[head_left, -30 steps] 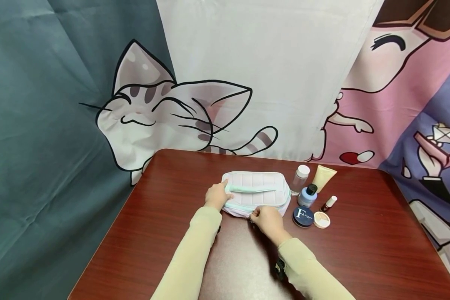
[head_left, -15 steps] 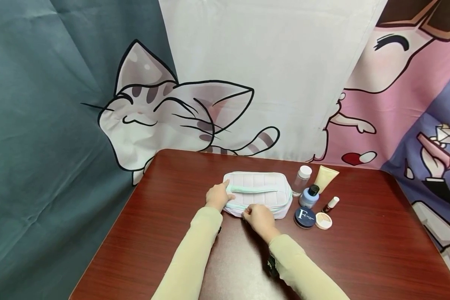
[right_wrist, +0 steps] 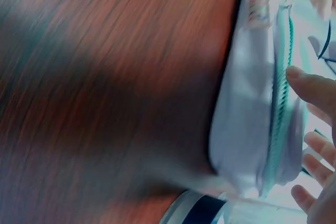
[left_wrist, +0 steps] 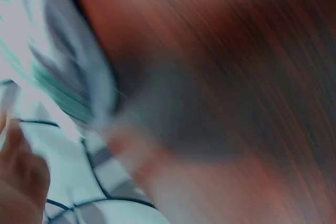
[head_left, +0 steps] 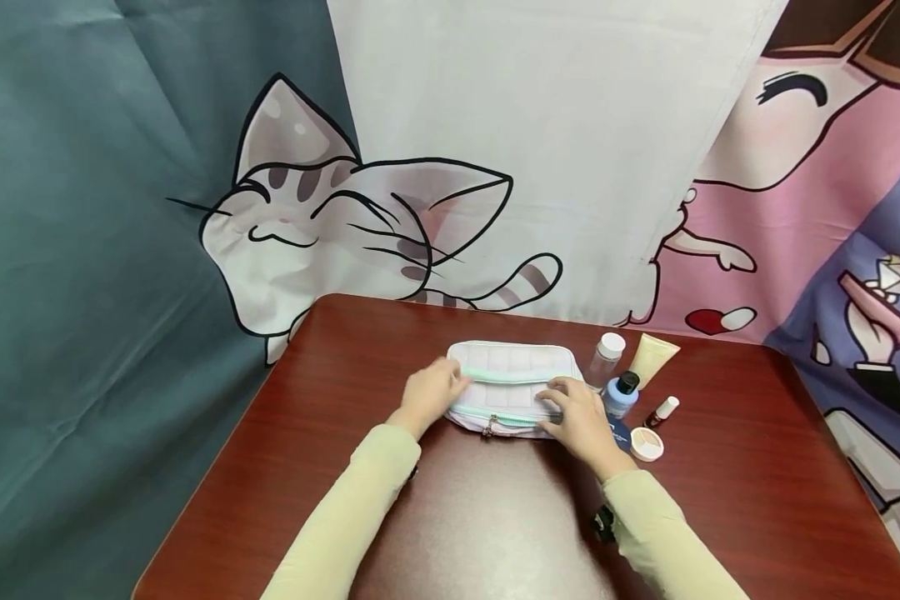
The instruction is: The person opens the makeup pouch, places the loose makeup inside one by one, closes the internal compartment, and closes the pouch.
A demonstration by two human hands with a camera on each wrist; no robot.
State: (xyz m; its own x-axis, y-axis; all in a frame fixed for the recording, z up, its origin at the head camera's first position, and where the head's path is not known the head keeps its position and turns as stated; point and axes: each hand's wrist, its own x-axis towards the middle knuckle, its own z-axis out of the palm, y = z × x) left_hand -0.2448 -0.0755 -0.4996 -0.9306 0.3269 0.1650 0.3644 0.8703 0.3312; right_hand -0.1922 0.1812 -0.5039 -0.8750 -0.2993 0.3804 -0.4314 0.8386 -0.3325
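Observation:
A pale quilted cosmetic bag (head_left: 512, 402) with a mint strap and mint zipper lies on the table. Its beaded zipper pull (head_left: 489, 427) hangs at the front, left of the middle. My left hand (head_left: 429, 390) is at the bag's left end, fingertips overlapping the end of the strap. Over the right front corner is my right hand (head_left: 581, 421), its fingers loosely spread. In the right wrist view the right thumb (right_wrist: 310, 87) lies right at the mint zipper teeth (right_wrist: 281, 98). The left wrist view is blurred, with the bag's grey-white side (left_wrist: 68, 40) at upper left.
Right of the bag are a clear bottle with a white cap (head_left: 603, 360), a cream tube (head_left: 654, 358), a blue bottle (head_left: 619, 397), a dark blue jar (head_left: 621, 435), a small white-capped vial (head_left: 662, 412) and a round compact (head_left: 647, 444). A printed curtain (head_left: 450, 225) hangs behind the table.
My right hand slid left along the bag's front, then let go of the zipper pull and moved to the right end, fingers spreading. My left hand's fingers have lifted slightly at the left end.

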